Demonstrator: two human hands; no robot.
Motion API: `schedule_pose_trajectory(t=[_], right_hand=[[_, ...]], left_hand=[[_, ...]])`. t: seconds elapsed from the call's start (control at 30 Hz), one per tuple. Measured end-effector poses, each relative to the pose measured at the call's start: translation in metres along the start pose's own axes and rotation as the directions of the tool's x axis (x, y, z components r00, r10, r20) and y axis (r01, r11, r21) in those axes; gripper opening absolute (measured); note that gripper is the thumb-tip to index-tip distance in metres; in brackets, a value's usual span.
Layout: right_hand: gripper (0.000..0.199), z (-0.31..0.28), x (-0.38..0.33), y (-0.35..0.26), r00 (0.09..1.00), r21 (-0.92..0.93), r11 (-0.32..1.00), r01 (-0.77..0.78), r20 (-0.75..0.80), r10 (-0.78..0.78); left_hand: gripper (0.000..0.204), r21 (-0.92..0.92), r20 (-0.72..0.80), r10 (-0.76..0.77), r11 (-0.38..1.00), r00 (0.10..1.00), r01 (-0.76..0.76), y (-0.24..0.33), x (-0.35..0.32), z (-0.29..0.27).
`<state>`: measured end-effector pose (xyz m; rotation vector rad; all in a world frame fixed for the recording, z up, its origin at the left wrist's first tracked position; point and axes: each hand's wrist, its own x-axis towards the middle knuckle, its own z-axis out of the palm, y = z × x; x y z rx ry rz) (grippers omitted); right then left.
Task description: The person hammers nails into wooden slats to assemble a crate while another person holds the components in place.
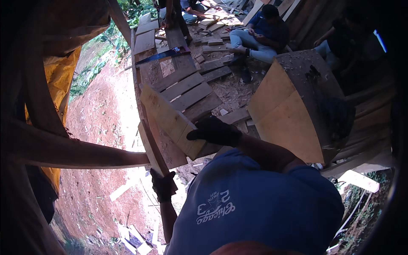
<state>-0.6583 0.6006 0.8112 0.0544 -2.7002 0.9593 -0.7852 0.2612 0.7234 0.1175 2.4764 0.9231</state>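
My left hand [162, 185], in a black glove, is closed round the near end of a narrow wooden plank [152, 148], which slants away from me. My right hand [216, 131], also in a dark glove, grips the near end of a wider, pale yellow board [168, 117] made of side-by-side strips. This board lies tilted just right of the plank, close against it. Beneath the two, another brown board [172, 157] shows in part. The fingertips of my right hand are partly hidden in the dark glove.
Short boards [187, 95] lie in a row beyond, with a blue-bladed handsaw [161, 55] farther off. A large box-like wooden piece [282, 106] stands at right. A thick beam [85, 153] crosses from the left. A seated person [265, 32] and other people are farther back.
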Motion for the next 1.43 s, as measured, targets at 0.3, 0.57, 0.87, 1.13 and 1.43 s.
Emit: schedule_pose_trajectory(t=[0.3, 0.57, 0.87, 1.13, 1.43], right_hand=[[0.028, 0.011, -0.112, 0.043, 0.971, -0.462, 0.854, -0.237, -0.14, 0.194], [0.019, 0.017, -0.104, 0.075, 0.972, -0.577, 0.783, -0.234, -0.14, 0.187], [0.032, 0.105, -0.037, 0.101, 0.908, -0.249, 0.93, -0.27, 0.255, 0.332], [0.043, 0.094, -0.015, 0.098, 0.908, -0.125, 0.918, -0.377, 0.148, 0.393], [0.072, 0.086, -0.004, 0.122, 0.807, 0.442, 0.676, -0.589, 0.359, 0.469]], left_hand=[[0.134, 0.335, -0.226, 0.041, 0.941, 0.973, 0.038, 0.008, 0.092, 0.072], [0.13, 0.453, -0.199, 0.222, 0.884, 0.955, -0.111, -0.032, 0.098, 0.096], [0.118, 0.024, 0.372, 0.618, 0.739, 0.692, -0.673, 0.086, 0.016, 0.09], [0.06, 0.419, 0.249, 0.761, 0.474, 0.6, -0.775, 0.103, 0.034, 0.146], [0.049, 0.434, 0.333, 0.776, 0.378, 0.536, -0.818, 0.116, 0.055, 0.152]])
